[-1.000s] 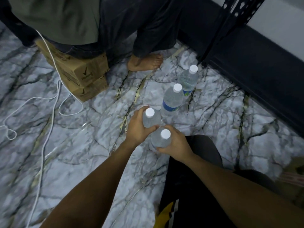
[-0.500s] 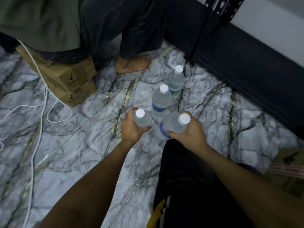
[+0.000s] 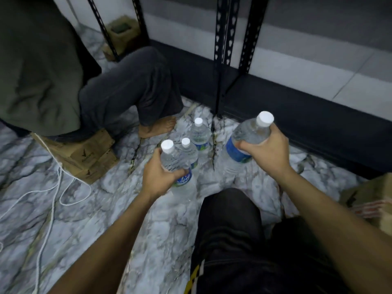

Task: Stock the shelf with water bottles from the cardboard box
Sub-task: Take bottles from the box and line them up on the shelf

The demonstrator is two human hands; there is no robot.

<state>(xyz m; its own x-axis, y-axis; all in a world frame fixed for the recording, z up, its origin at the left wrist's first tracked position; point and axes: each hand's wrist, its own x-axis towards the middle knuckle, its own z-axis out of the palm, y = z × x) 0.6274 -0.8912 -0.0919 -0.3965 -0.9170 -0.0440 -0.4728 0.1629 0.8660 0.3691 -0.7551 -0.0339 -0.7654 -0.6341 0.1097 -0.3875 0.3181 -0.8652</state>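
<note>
My left hand grips a clear water bottle with a white cap and blue label, held upright just above the marble floor. My right hand grips a second water bottle, lifted and tilted with its cap pointing up and right. Two more capped bottles stand on the floor: one right behind the left-hand bottle, another farther back. The black metal shelf runs along the wall at the right, its bottom board dark and its uprights perforated. A cardboard box shows at the right edge.
Another person in a green top and dark trousers sits on stacked cardboard boxes at the left, one bare foot on the floor near the bottles. A white cable loops over the marble floor. My own dark-trousered knee is in the foreground.
My right hand has raised its bottle up and to the right, toward the shelf. My left hand has lifted its bottle slightly. The view has tilted upward, showing the shelf uprights.
</note>
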